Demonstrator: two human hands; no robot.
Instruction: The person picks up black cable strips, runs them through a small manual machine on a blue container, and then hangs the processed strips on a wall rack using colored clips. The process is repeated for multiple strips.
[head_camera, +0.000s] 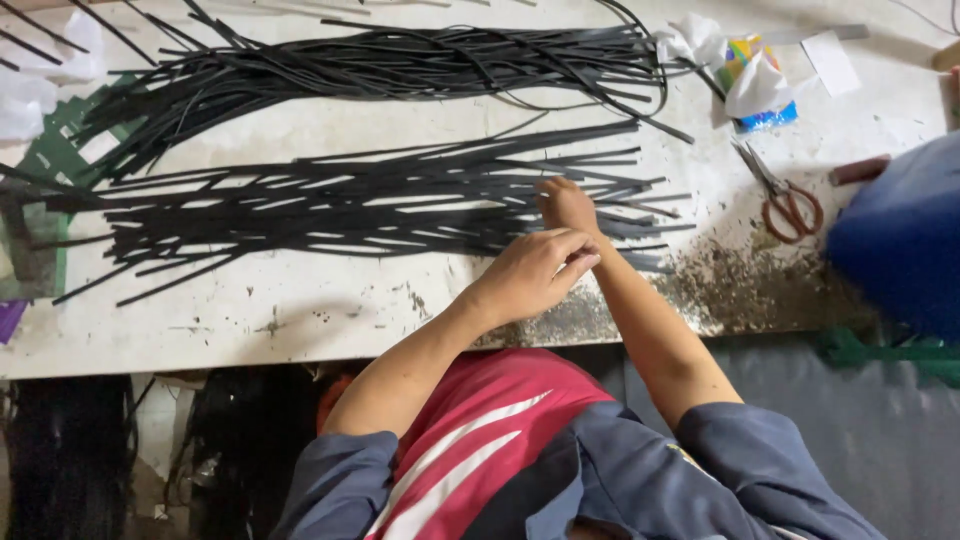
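Two bare hands work a near pile of black strips (350, 205) on a stained white table (300, 320): left hand (535, 272) curled loosely, right hand (567, 203) pressing fingertips flat, best teasing one strip free singly.

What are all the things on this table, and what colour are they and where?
near bundle of strips: too many to count, black, across the middle of the table
far bundle of strips: too many to count, black, along the far side of the table
scissors: one pair, reddish-brown handles, right of the near bundle
crumpled paper: a few pieces, white, far right, over a small colourful pack
table: one, dirty white, with dark grime near the front edge at right
blue thing: one, blue, at the right edge; cannot tell what it is
left hand: one, loosely closed, at the near bundle's front edge
right hand: one, resting on the near bundle
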